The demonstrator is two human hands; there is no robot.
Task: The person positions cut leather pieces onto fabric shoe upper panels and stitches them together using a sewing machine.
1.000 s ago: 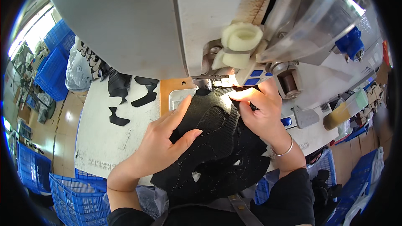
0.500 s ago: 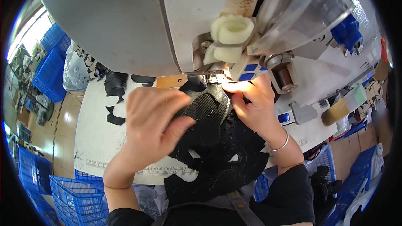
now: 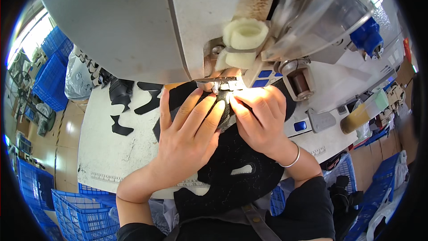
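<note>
Under the lit needle area [image 3: 225, 85] of a sewing machine [image 3: 133, 22] lies a black fabric piece [image 3: 229, 154] with mesh parts and cut-out openings, its near end hanging toward my lap. My left hand [image 3: 185, 138] rests on its left side, the fingers stretched out and spread, tips just short of the presser foot. Close by on the right, my right hand [image 3: 263, 122] pinches the piece between thumb and fingers, right beside the foot. The fabric under both palms is hidden.
Black cut pieces [image 3: 121, 126] lie on the white table [image 3: 104, 151] at left. A brown thread bobbin [image 3: 299, 84] and a bottle of yellowish liquid [image 3: 354, 120] are at right. Blue crates [image 3: 82, 216] stand on the floor around the table.
My left hand has come down from above the fabric and moved right and forward onto it. The fabric has turned and bunched nearer the foot. My right hand has shifted slightly left.
</note>
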